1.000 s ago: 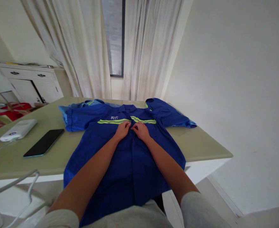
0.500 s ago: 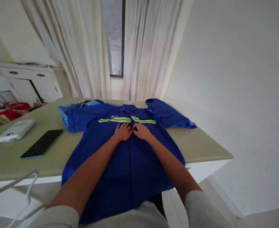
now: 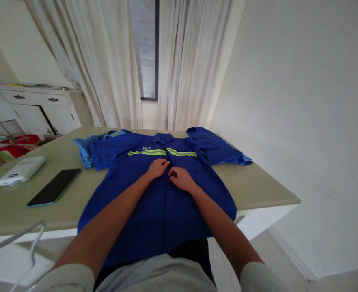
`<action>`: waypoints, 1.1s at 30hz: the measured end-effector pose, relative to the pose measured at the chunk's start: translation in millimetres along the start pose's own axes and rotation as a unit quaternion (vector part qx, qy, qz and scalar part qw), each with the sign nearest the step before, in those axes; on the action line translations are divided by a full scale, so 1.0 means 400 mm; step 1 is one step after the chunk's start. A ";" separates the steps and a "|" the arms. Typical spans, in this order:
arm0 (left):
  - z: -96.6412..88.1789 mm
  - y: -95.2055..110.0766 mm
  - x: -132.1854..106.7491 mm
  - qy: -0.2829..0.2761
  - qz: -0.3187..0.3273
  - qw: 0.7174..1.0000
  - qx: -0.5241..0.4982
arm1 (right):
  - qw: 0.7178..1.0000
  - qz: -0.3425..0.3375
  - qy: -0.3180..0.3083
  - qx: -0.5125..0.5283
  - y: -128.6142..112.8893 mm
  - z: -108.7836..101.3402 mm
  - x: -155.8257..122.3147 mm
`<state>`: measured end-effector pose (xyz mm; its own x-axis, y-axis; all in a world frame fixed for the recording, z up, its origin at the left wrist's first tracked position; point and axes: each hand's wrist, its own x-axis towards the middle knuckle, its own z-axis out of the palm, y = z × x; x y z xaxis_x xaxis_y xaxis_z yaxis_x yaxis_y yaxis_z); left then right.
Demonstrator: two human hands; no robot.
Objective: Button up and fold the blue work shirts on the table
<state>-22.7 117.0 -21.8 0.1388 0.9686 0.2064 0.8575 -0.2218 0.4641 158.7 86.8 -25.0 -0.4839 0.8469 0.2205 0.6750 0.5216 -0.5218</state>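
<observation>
A blue work shirt [image 3: 154,202] with yellow-green reflective stripes lies front-up on a pale green table [image 3: 252,186], its hem hanging over the near edge. My left hand [image 3: 157,168] and my right hand [image 3: 180,177] meet at the shirt's front placket, just below the stripes. Both have their fingers curled in a pinch on the fabric edges there. What lies between the fingertips is too small to make out.
A black phone [image 3: 54,186] and a white power bank [image 3: 22,170] with a cable lie on the table's left. A wire hanger [image 3: 29,247] shows at the lower left. White curtains [image 3: 179,65], a window and a white cabinet [image 3: 42,107] stand behind. The table's right edge drops to the floor.
Both hands slid a little down the placket toward me; the fingers went from pinching, to lying flatter, to pinching again. The shirt shifted slightly toward the table's far side.
</observation>
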 end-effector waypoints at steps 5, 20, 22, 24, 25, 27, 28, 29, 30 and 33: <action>0.008 0.004 -0.024 -0.026 -0.039 0.999 0.001 | 0.999 -0.033 0.008 0.026 0.006 -0.008 -0.005; 0.003 -0.002 -0.058 0.008 0.001 0.977 -0.212 | 0.997 -0.052 0.052 -0.026 -0.023 -0.019 -0.024; -0.002 0.002 -0.063 0.003 0.031 0.985 -0.171 | 0.997 -0.055 0.050 -0.018 -0.024 -0.018 -0.023; -0.003 0.006 -0.065 0.022 0.039 0.988 -0.148 | 0.997 -0.064 0.052 -0.001 -0.022 -0.018 -0.021; -0.002 0.007 -0.065 0.035 0.033 0.988 -0.149 | 0.996 -0.071 0.055 0.011 -0.020 -0.018 -0.019; 0.002 0.008 -0.062 0.056 0.008 0.985 -0.160 | 0.994 -0.089 0.059 0.035 -0.016 -0.018 -0.016; 0.004 0.008 -0.061 0.060 -0.005 0.984 -0.168 | 0.993 -0.098 0.056 0.043 -0.014 -0.019 -0.015; 0.006 0.008 -0.060 0.064 -0.014 0.982 -0.175 | 0.992 -0.107 0.051 0.047 -0.012 -0.020 -0.014; 0.008 0.008 -0.059 0.065 -0.019 0.981 -0.180 | 0.991 -0.114 0.045 0.050 -0.009 -0.020 -0.013; 0.008 0.009 -0.060 0.067 -0.017 0.976 -0.205 | 0.990 -0.122 0.029 0.067 -0.001 -0.020 -0.010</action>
<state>-21.4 93.4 -27.9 0.0249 0.9587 0.2832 0.5865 -0.2434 0.7725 164.7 84.1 -19.0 -0.5878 0.7043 0.3981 0.4608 0.6959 -0.5509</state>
